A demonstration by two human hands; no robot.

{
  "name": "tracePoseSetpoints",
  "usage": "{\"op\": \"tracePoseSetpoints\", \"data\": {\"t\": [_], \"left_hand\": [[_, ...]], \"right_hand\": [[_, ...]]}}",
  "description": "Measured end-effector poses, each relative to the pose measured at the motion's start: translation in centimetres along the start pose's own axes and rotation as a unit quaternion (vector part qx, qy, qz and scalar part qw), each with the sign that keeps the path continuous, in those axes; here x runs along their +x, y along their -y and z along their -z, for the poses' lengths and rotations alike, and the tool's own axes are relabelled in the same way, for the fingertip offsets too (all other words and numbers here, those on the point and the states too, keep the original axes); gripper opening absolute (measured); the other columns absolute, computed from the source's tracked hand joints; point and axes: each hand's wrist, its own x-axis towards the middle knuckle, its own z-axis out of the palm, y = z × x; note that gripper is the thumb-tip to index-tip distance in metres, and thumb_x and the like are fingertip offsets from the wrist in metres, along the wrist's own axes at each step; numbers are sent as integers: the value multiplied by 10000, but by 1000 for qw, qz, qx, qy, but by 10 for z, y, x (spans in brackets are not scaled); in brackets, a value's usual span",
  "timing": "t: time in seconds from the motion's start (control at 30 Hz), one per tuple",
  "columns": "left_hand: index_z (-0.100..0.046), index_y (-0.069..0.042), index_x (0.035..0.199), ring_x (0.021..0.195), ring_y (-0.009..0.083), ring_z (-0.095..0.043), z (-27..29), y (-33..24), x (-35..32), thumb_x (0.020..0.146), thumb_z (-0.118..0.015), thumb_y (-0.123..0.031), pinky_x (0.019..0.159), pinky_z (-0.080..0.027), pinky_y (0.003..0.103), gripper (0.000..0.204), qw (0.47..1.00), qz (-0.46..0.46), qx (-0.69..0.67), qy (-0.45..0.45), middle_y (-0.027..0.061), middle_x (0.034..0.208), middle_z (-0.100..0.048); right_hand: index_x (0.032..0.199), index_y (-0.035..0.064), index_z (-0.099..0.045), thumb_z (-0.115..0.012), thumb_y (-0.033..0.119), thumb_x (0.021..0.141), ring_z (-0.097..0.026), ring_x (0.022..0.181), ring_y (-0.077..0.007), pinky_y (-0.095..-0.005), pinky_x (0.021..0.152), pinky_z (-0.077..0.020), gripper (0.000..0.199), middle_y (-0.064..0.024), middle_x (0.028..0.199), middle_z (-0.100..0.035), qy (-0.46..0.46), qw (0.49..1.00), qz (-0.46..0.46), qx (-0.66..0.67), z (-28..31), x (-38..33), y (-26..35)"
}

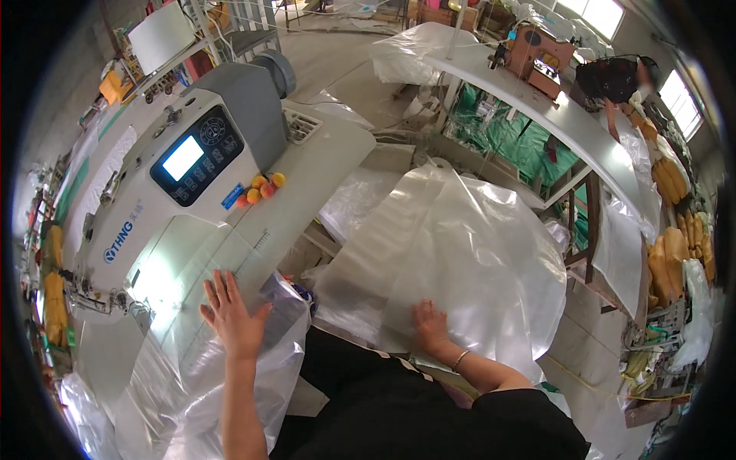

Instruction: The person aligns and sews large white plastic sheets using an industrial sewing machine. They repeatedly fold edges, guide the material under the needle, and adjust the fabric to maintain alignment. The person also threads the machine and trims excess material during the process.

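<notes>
My left hand [235, 318] lies with its fingers spread on a clear plastic sheet [192, 349]. That sheet rests on the bed of a white and grey sewing machine [253, 123] and hangs over its front edge. The machine's head, with its lit screen [183, 158], stands just beyond this hand, and bright light falls by the needle area. On the right, my right hand [432, 326] rests on a pile of clear plastic sheets [475, 253]. Its fingers look slightly bent on the top sheet, with no sheet visibly pinched up. A bracelet circles that wrist.
Small orange and yellow balls [261, 189] sit on the machine bed. Past the pile stands a long white table [529, 100] with a brown machine [537, 57] on it. A person [609, 80] works beside that table. Stacked yellow bundles [668, 264] line the right side.
</notes>
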Motion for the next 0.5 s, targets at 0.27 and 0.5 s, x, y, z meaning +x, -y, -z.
{"op": "tracePoseSetpoints", "data": {"t": [0.27,0.5], "left_hand": [[-495,-73,1356,1354,335,-388,-22,29,-2,904,-603,-208,1071,-318,526,484,984,-115,-10,-137,94,1437,-462],[-667,-32,1094,1088,300,-608,0,79,-31,980,-489,-181,991,-425,379,258,907,-41,-396,-137,153,1094,-675]], "right_hand": [[1389,91,-438,-512,368,952,-590,1043,-196,-316,851,-497,522,-144,1281,-583,6,576,-123,808,110,56,-63],[1504,134,-265,-404,512,995,-561,891,-100,-286,833,-479,649,-144,1290,-563,-314,392,70,862,294,59,-16]]}}
